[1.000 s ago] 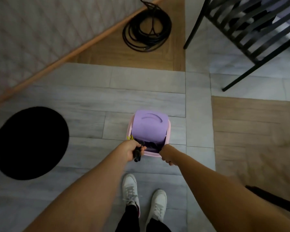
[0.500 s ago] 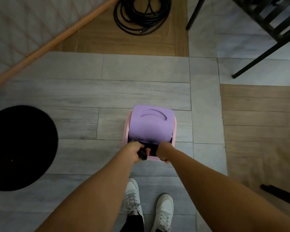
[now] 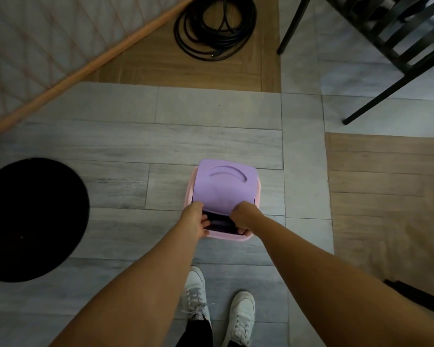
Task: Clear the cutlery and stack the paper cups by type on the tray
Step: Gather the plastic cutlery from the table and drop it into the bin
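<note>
A pink bin (image 3: 226, 237) with a purple swing lid (image 3: 224, 189) stands on the floor in front of my feet. The lid is tipped inward, showing a dark opening at the near side. My left hand (image 3: 195, 220) is at the left edge of that opening, fingers loosely bent, and nothing shows in it. My right hand (image 3: 241, 216) is at the right edge, knuckles against the lid, with its fingers curled down over the bin's front rim. No cutlery, cups or tray are in view.
A round black mat (image 3: 28, 219) lies on the floor to the left. A coiled black cable (image 3: 214, 28) lies ahead, and black chair legs (image 3: 376, 78) stand at the upper right. My white shoes (image 3: 241, 314) are just behind the bin.
The black object that my left hand held at the bin's opening is gone from view. Both hands have moved slightly into the opening, and the view has shifted a little.
</note>
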`<state>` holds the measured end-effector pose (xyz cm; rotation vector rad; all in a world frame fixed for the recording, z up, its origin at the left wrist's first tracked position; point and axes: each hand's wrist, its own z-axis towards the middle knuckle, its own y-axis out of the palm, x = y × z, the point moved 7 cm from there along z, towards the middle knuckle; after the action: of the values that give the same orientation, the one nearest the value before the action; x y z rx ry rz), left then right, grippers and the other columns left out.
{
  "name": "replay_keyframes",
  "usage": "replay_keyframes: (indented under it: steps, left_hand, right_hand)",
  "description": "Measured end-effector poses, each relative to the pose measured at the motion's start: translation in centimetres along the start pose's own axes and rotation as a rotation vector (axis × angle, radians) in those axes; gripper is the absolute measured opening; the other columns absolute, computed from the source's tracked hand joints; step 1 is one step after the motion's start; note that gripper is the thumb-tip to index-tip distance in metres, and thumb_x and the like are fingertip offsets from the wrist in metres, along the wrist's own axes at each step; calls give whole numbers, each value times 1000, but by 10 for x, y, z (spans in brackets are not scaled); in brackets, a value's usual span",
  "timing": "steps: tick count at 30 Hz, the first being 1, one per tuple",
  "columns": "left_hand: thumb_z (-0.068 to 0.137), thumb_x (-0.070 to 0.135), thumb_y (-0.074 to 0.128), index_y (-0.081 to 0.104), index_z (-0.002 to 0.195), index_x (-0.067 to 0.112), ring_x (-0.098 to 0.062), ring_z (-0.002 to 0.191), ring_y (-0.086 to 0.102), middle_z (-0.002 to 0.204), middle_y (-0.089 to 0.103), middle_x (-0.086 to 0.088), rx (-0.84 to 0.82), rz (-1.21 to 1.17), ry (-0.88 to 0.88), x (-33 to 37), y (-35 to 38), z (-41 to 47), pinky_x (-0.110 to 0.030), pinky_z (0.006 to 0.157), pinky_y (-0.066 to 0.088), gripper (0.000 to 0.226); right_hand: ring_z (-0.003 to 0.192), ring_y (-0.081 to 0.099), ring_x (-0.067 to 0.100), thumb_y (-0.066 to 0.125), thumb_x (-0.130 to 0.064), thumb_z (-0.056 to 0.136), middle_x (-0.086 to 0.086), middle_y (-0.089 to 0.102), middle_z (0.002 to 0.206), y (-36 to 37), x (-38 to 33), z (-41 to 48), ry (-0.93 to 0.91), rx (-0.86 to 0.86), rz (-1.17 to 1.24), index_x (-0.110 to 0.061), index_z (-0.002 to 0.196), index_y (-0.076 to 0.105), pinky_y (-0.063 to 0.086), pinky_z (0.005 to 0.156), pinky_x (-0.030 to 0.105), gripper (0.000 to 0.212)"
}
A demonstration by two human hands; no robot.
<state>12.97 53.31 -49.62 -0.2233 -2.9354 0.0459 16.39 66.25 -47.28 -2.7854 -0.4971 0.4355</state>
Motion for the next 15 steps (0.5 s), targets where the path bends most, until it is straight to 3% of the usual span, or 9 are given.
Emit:
replay_keyframes:
  steps: [3, 5, 6, 8, 10, 12, 14, 15]
  left_hand:
    - [96, 18, 37, 45, 133, 8, -27, 105, 50, 109, 55, -10, 25, -35, 94, 14, -3, -26, -42, 98, 36, 39]
    - [95, 16, 38, 55, 113, 10, -24, 84, 52, 81, 50, -4, 28, -60, 156, 25, -4, -48, -39, 90, 40, 25]
    - [95, 15, 38, 55, 98, 11, -20, 70, 49, 73, 46, -3, 30, -72, 188, 31, -3, -62, -34, 79, 42, 18]
    - [94, 11, 38, 50, 81, 14, -15, 55, 40, 66, 42, -2, 41, -87, 259, 44, -4, -92, -26, 59, 37, 18]
    - [92, 8, 39, 51, 83, 17, -14, 52, 40, 64, 44, -2, 50, -89, 350, 56, -5, -125, -20, 47, 33, 17]
    - [89, 6, 41, 51, 77, 16, -14, 51, 43, 64, 47, -2, 53, -97, 472, 69, -7, -161, -15, 39, 31, 19]
    - [90, 4, 41, 50, 74, 17, -14, 52, 43, 66, 48, -2, 46, -117, 602, 81, -10, -201, -15, 36, 30, 22]
    - [91, 4, 42, 50, 74, 18, -14, 52, 42, 67, 48, -2, 34, -125, 658, 87, -12, -223, -16, 37, 31, 24]
  right_hand:
    - [96, 66, 33, 45, -7, 92, 21, 66, 104, -4, -8, -24, -9, -31, -75, 3, 108, 59, 54, 74, 35, 24]
    - [72, 63, 29, 41, -8, 94, 16, 63, 80, -10, -17, -43, -14, -31, -184, 0, 82, 55, 51, 60, 31, 20]
    - [65, 59, 28, 39, -9, 94, 16, 62, 77, -14, -21, -51, -21, -29, -209, -2, 73, 50, 48, 55, 29, 25]
    - [58, 53, 24, 38, -10, 95, 21, 67, 93, -22, -31, -73, -46, -22, -234, -1, 73, 51, 44, 53, 28, 27]
    - [53, 50, 19, 43, -10, 94, 23, 66, 109, -33, -42, -103, -105, 30, -225, 4, 97, 60, 43, 51, 27, 23]
    - [64, 57, 22, 45, -11, 94, 22, 63, 116, -41, -53, -134, -144, 48, -243, 4, 118, 57, 41, 48, 22, 31]
    - [101, 61, 27, 40, -15, 97, 15, 56, 129, -46, -62, -162, -131, 43, -307, 0, 127, 51, 40, 49, 14, 35]
    - [114, 56, 27, 39, -17, 98, 11, 55, 132, -50, -70, -178, -147, 81, -318, -4, 128, 51, 44, 61, 13, 35]
